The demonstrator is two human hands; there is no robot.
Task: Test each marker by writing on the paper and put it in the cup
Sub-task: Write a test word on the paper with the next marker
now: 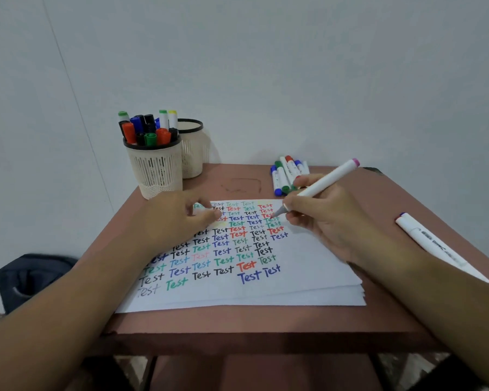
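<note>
Marker tip at the paper, cup off to my far left.

My right hand [325, 218] pinches the white marker [322, 184] in a writing grip, its long axis slanting up and away to the right, grey tip just above the paper [308, 266] among the upper "Test" rows. My left hand [178, 221] rests on the paper, fingers [206, 206] loosely curled, holding nothing. The full cup [156, 167] stands beyond the left hand, so the left is nearer; untested markers [287, 174] lie beyond my right.

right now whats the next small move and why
Probably lower the tip onto the white paper sheet and write: the right hand grips the uncapped white pink-ended marker, tip at the paper's top rows, while the left hand rests on the sheet.
</note>
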